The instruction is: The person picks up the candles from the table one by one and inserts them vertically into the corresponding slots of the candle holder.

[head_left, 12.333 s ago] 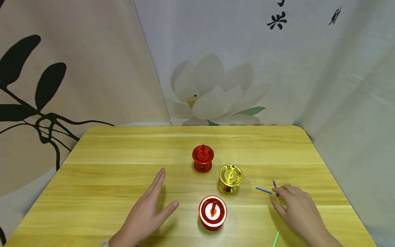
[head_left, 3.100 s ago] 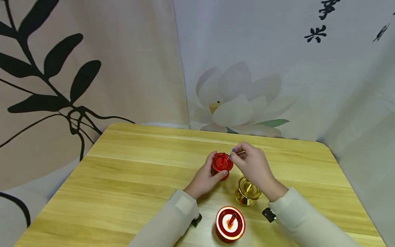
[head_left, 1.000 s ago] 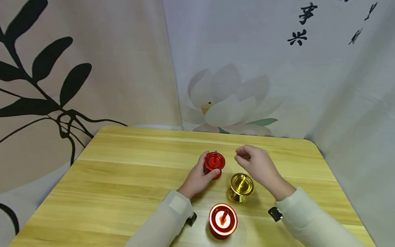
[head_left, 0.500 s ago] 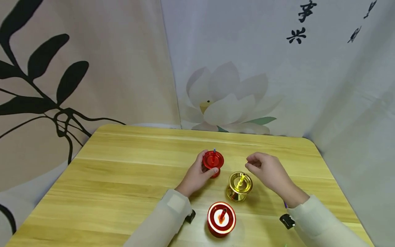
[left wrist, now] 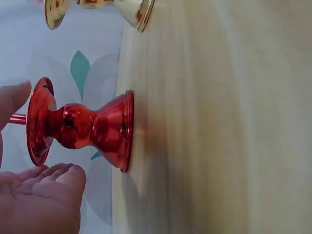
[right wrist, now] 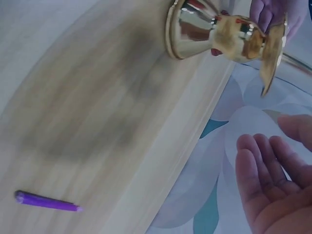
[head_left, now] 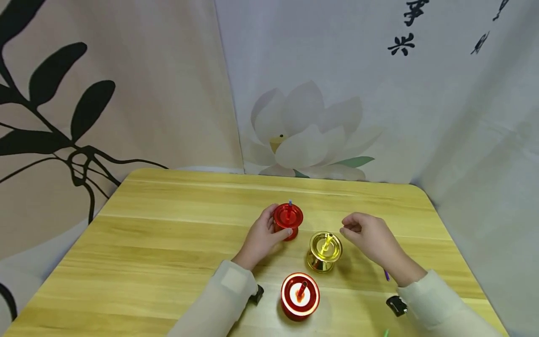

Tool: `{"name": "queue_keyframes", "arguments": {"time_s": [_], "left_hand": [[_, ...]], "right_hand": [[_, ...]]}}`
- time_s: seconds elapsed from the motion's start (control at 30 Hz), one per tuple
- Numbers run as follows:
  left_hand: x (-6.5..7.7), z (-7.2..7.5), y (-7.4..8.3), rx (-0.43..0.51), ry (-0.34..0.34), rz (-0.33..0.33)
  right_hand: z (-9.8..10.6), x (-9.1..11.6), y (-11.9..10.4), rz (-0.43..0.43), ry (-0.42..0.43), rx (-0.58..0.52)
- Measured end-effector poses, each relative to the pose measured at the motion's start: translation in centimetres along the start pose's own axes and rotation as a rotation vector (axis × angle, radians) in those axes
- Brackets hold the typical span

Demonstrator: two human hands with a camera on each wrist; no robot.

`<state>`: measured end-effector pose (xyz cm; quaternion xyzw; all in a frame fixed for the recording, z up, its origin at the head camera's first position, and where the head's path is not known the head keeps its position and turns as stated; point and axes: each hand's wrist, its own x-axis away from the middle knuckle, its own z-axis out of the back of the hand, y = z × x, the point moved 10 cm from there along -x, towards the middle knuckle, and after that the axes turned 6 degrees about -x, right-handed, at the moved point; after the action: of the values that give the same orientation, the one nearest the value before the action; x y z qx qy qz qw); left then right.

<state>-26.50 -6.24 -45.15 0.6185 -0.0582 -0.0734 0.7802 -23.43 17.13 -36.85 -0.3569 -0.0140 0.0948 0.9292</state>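
A shiny red candle holder stands upright on the table, with the tip of a small blue candle showing at the top of its central tube. Around its left side is my left hand. In the left wrist view, the thumb is by the dish rim and relaxed fingers lie beside the red holder, loosely apart from its stem. My right hand, loosely curled and holding nothing, hovers right of the gold candle holder. That gold holder also shows in the right wrist view.
Nearer the front stands another red candle holder with a bright glare in its dish. A purple candle lies on the table by my right wrist. The tip of a green candle shows at the bottom edge. A printed curtain hangs behind.
The blue candle, pinched in my right hand 3.1 s ago, now stands in the far red holder. My right hand has drawn back rightward and toward me; the left has loosened around the holder.
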Motion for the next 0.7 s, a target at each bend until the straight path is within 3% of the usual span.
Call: {"name": "queue_keyframes", "arguments": {"time_s": [0.47, 0.7], "left_hand": [[3.0, 0.6, -0.5, -0.055, -0.041, 0.039], [4.3, 0.1, -0.9, -0.03, -0.105, 0.076]], "right_hand": [[-0.3, 1.4, 2.3, -0.015, -0.048, 0.167], [-0.4, 2.0, 4.3, -0.078, -0.087, 0.239]]}}
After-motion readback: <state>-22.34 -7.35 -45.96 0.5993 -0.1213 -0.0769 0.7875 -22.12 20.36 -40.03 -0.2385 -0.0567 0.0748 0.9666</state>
